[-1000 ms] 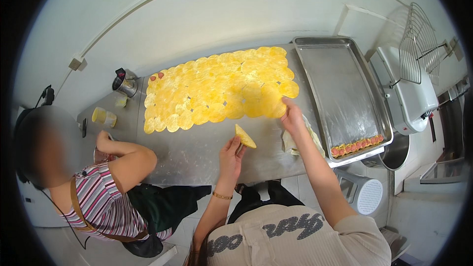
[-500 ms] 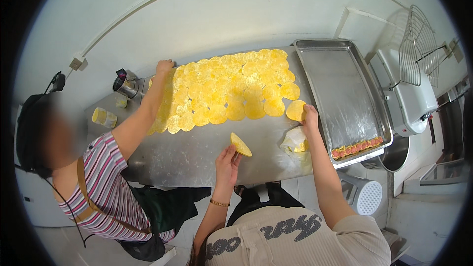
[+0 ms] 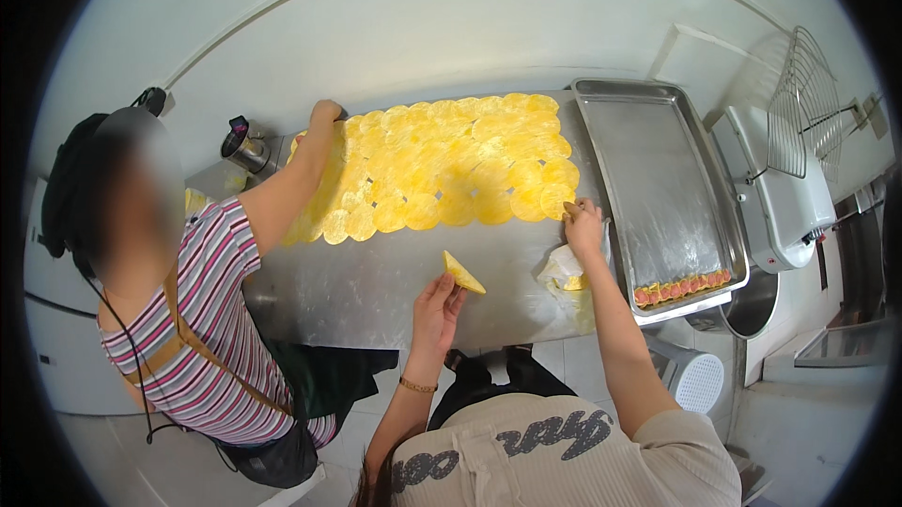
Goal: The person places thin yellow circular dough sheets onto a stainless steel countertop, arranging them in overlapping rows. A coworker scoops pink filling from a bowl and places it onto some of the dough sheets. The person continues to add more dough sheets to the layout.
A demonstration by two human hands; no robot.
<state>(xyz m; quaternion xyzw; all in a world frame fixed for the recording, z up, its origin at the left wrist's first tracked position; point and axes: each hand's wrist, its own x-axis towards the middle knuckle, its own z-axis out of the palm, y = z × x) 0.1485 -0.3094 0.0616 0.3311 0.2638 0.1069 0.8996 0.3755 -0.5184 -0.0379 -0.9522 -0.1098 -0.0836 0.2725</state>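
While the left hand [image 3: 440, 302] pinched a folded yellow triangular wrapper [image 3: 463, 274] by its near corner over the middle of the stainless steel tabletop [image 3: 376, 281], the right hand [image 3: 583, 223] had its fingertips closed on the edge of a thin round yellow dough disc [image 3: 556, 197] at the right end of the spread. That disc belonged to a wide sheet of overlapping yellow discs [image 3: 442, 164] that covered the far half of the tabletop, almost from its left edge to the long metal baking tray [image 3: 658, 178] on the right edge. A row of small pink-filled pieces [image 3: 681, 287] lay along the near end of the tray. Just beside the right wrist, near the front edge, sat a crumpled clear plastic bag [image 3: 564, 272] with something yellow in it. The discs looked thin, soft and light, likely to tear or stick to their neighbours, so each seemed best lifted by peeling gently at a free rim rather than pulling from the middle; the folded one appeared limp enough to need support under its fold. Across the far left corner, a co-worker's hand [image 3: 326, 112] in a striped shirt rested at the spread's edge, next to a small steel cup [image 3: 246, 148].
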